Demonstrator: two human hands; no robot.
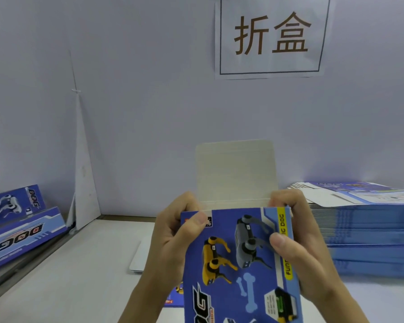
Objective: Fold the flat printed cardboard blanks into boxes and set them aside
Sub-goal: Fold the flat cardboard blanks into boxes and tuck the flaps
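Both hands held the blue printed box [240, 264] up above the table [79, 276], close in front of the person. The left hand [170, 238] gripped its left edge, thumb pressed on the printed front, and the right hand [299, 248] gripped the right edge the same way. The plain top flap [236, 173] stood upright (its unprinted side faced the camera). A tall stack of flat blanks [364, 229] lay on the table to the right, and more printed boxes [21, 224] lay at the far left. A paper sign [271, 36] hung on the wall behind.
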